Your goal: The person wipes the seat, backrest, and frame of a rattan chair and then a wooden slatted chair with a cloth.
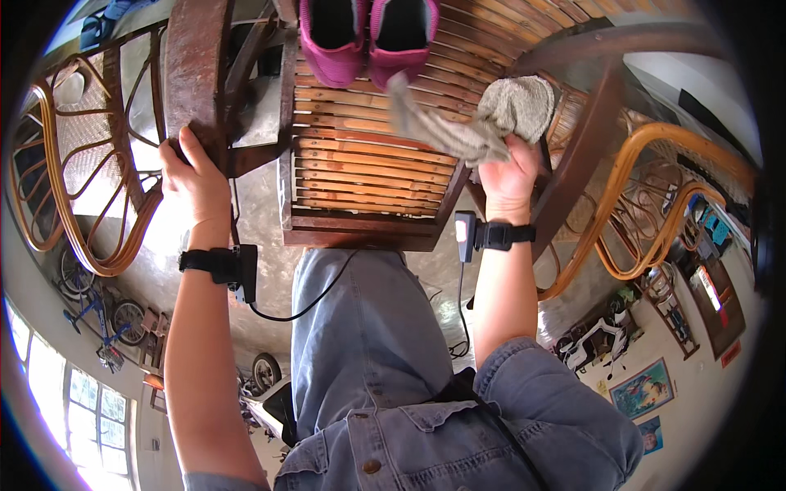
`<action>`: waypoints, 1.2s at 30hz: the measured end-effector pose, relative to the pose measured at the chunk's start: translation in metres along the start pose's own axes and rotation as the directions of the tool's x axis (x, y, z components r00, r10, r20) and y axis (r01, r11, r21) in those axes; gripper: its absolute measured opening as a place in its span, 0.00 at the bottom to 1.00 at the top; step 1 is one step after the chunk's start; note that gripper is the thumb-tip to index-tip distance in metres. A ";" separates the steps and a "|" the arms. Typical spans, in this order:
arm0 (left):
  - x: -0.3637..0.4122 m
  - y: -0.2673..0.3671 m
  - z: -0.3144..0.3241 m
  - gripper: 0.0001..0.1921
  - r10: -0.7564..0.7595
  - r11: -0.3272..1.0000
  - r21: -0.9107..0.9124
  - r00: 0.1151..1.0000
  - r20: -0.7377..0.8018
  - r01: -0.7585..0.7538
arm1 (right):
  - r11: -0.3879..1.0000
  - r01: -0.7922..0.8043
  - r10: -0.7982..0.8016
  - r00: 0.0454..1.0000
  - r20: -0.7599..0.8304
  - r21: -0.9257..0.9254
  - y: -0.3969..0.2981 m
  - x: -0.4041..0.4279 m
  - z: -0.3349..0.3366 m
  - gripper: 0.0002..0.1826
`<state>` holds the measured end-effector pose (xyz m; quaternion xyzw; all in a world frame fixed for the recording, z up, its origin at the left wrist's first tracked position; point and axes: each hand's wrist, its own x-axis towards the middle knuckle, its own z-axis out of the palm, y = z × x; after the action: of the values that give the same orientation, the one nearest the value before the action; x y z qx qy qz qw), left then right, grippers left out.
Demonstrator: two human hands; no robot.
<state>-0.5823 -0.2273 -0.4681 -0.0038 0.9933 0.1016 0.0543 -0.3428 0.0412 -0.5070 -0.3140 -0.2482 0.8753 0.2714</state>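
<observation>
My left hand grips the front end of a dark wooden armrest. Its fingers and thumb wrap over the worn wood. In my right hand is a grey-beige cloth, bunched at the fingers, with one flap blurred and hanging out to the left. The cloth is over the right side of a slatted bamboo seat framed in dark wood. Beside my right forearm runs the chair's other wooden armrest. A pair of magenta slip-on shoes sits on the slats at the far side.
Curved rattan chairs stand on the left and right. A thin black cable loops from the band on my left wrist across my lap. Farther off are a blue bicycle and a white motor scooter.
</observation>
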 end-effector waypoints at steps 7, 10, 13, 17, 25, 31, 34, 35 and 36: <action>0.000 0.002 -0.001 0.27 0.028 0.999 0.016 0.999 -0.027 -0.028 | 0.994 0.040 -0.043 0.999 -0.032 -0.105 -0.063 -0.023 0.047 0.21; 0.002 -0.003 -0.001 0.27 0.022 0.999 0.035 1.000 -0.012 -0.022 | 0.651 0.026 -0.210 0.967 -0.147 -0.759 -0.120 -0.021 0.057 0.19; 0.001 0.004 -0.008 0.28 0.024 0.999 0.024 1.000 0.013 -0.024 | -0.212 0.021 -0.448 0.887 0.116 -0.977 -0.179 0.011 0.021 0.24; 0.000 0.010 -0.002 0.29 -0.008 0.999 0.046 0.999 0.035 0.006 | -0.575 0.112 -0.162 0.955 0.247 -0.811 -0.188 0.055 -0.013 0.28; 0.002 0.007 -0.006 0.31 -0.047 0.996 0.084 0.997 0.064 0.042 | -0.758 0.201 0.041 0.964 0.262 -0.620 -0.130 -0.019 0.009 0.24; 0.003 0.005 -0.004 0.32 -0.042 0.994 0.098 0.999 0.035 0.039 | -0.686 0.182 0.038 0.976 0.216 -0.704 -0.097 -0.121 0.007 0.25; 0.002 0.007 -0.002 0.33 -0.025 0.996 0.090 0.998 0.053 0.020 | -0.630 0.180 0.084 0.983 0.164 -0.755 -0.090 -0.169 -0.008 0.27; 0.003 0.007 -0.002 0.33 -0.020 0.995 0.094 0.998 0.051 0.015 | -0.612 0.179 0.090 0.983 0.157 -0.770 -0.087 -0.187 -0.012 0.26; 0.004 0.007 -0.003 0.33 -0.015 0.995 0.101 0.999 0.043 0.011 | -0.592 0.180 0.110 0.984 0.142 -0.786 -0.082 -0.203 -0.019 0.25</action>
<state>-0.5871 -0.2214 -0.4645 -0.0054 0.9957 0.0509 0.0766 -0.1707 -0.0217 -0.3857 -0.3005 -0.9248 0.1825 -0.1453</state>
